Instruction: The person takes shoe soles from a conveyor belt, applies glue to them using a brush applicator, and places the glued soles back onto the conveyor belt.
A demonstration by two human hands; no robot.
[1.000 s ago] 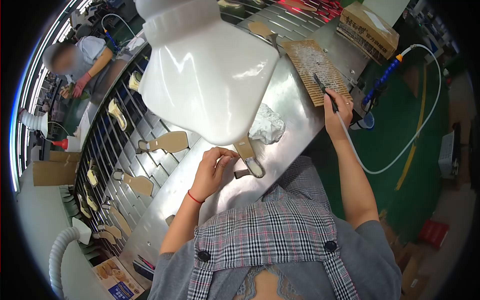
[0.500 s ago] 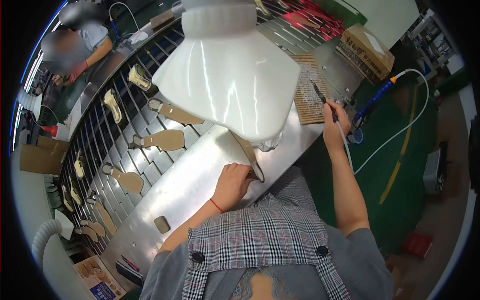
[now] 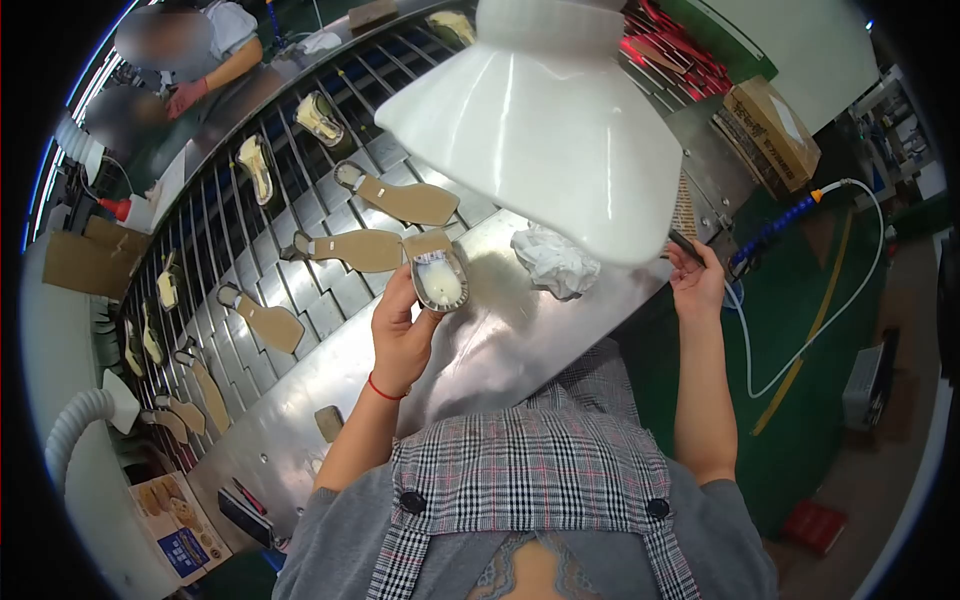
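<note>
My left hand (image 3: 400, 335) is closed around a shoe (image 3: 440, 283), held up above the metal worktop with its heel end toward me. Inside that end shows a whitish pad area with a grey rim. In my right hand (image 3: 697, 285) is a slim dark pen-like tool (image 3: 685, 244), its front end hidden behind the white hood (image 3: 540, 140). A thin pale hose (image 3: 748, 350) loops near this hand. Crumpled white paper (image 3: 556, 262) lies on the worktop between my hands. Just past my left hand, a shoe with a tan sole (image 3: 355, 250) rests sole-up on the slatted conveyor.
More shoes, some sole-up (image 3: 263, 318), some upright (image 3: 256, 170), sit along the conveyor's bars. A ribbed mat (image 3: 684, 208) is mostly behind the hood. A cardboard box (image 3: 768, 130) stands at right. Another person (image 3: 225, 70) works across the conveyor. A small block (image 3: 329, 423) lies near my left forearm.
My left hand has raised the shoe from the worktop's near edge and brought it left, turning its heel end into view. My right hand has shifted off the ribbed mat, tool still held. The view has swung.
</note>
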